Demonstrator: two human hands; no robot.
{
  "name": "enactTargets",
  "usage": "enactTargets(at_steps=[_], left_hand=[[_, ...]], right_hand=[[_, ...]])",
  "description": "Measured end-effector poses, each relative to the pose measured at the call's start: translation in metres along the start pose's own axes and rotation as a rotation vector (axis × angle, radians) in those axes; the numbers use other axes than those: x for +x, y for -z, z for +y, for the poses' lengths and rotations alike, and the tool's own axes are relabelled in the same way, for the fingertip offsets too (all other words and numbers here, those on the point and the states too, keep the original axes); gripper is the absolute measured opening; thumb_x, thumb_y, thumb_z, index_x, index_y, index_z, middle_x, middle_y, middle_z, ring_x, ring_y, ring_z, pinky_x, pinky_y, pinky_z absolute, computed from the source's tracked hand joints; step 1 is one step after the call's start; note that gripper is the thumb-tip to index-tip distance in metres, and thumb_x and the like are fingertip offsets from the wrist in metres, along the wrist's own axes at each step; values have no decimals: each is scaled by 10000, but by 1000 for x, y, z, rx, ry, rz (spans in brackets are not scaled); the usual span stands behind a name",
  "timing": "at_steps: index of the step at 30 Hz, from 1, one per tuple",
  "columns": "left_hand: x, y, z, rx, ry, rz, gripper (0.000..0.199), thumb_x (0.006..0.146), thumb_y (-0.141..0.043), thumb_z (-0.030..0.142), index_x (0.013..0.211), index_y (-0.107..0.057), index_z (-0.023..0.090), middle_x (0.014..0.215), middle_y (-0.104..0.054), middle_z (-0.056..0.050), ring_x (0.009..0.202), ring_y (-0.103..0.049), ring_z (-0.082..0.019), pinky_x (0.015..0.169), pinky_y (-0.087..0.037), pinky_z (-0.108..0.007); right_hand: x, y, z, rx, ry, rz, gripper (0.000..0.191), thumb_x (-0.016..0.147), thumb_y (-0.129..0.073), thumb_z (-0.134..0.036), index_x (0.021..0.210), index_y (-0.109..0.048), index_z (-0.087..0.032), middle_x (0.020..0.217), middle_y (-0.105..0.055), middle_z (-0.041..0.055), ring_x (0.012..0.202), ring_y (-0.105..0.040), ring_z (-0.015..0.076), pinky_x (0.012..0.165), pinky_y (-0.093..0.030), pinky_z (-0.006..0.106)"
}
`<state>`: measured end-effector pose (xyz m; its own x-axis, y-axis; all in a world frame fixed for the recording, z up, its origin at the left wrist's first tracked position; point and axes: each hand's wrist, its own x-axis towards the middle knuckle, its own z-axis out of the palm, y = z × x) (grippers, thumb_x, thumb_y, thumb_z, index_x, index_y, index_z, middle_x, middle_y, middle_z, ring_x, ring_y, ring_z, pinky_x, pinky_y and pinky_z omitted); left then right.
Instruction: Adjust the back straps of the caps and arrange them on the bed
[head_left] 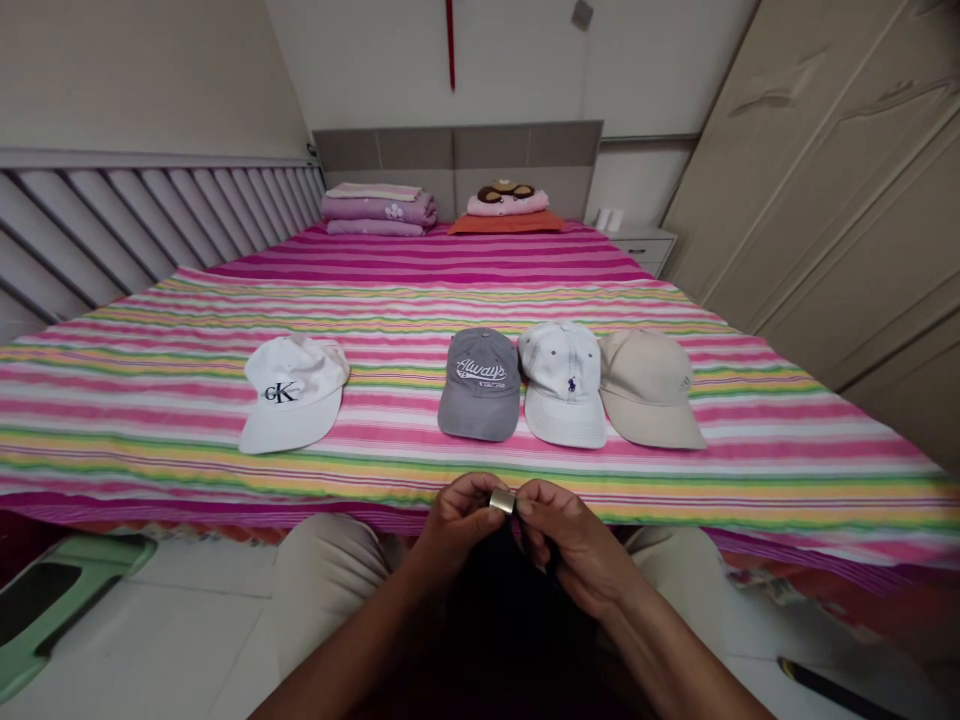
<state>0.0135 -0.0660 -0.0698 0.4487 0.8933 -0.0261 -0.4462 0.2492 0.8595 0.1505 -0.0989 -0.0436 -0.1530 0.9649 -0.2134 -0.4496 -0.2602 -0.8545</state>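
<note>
My left hand (459,515) pinches a small metal buckle (502,501) between thumb and fingers, just in front of the bed's near edge. My right hand (562,530) is closed beside it, gripping a dark strap at the buckle's right end. Below my hands hangs something black (499,600), its shape hard to make out. On the striped bedspread lie a white CK cap (294,392) at the left, then a grey cap (480,385), a pale cap with a small dark logo (566,385) and a beige cap (651,388), these three side by side.
Folded purple bedding (379,210) and a pink and orange stack (507,212) sit by the headboard (390,150). A slatted rail (187,210) runs along the left. A green stool (82,590) stands at lower left, a nightstand (641,245) at back right.
</note>
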Motion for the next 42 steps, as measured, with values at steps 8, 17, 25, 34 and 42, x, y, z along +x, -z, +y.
enactTargets(at_steps=[8, 17, 25, 34, 42], left_hand=[[-1, -3, 2, 19, -34, 21, 233, 580, -710, 228, 780, -612, 160, 672, -577, 4, 607, -502, -93, 583, -368, -212], [-3, -5, 10, 298, -212, 2, 145, 660, -648, 199, 802, -628, 180, 809, -572, -20, 794, -524, -149, 747, -390, -277], [-4, -8, 10, 251, -219, -19, 192, 627, -675, 195, 815, -642, 171, 786, -572, -24, 747, -533, -141, 681, -415, -256], [-2, -12, 14, 157, -82, -12, 218, 558, -716, 171, 763, -645, 150, 723, -605, -13, 641, -534, -102, 613, -417, -219], [-3, -10, 10, 109, -91, 43, 191, 560, -710, 179, 734, -633, 160, 731, -621, -7, 682, -557, -120, 642, -427, -236]], right_hand=[[-1, 1, 2, 106, -29, 0, 240, 633, -687, -324, 612, -531, -142, 396, -394, -76, 354, -270, 33, 383, -158, 194], [-2, 1, 1, 58, 13, -16, 237, 647, -674, -337, 626, -540, -142, 388, -391, -72, 369, -276, 42, 388, -157, 199], [-6, -3, -2, 22, 13, -34, 232, 701, -621, -331, 652, -458, -173, 465, -412, -67, 400, -267, 47, 397, -165, 187], [-7, -1, -1, 51, -2, 24, 220, 634, -683, -289, 650, -505, -161, 481, -462, -53, 402, -345, 48, 414, -212, 183], [-11, 3, -7, 81, -20, -20, 176, 707, -611, -313, 770, -516, -180, 657, -557, -9, 564, -497, 100, 519, -352, 208]])
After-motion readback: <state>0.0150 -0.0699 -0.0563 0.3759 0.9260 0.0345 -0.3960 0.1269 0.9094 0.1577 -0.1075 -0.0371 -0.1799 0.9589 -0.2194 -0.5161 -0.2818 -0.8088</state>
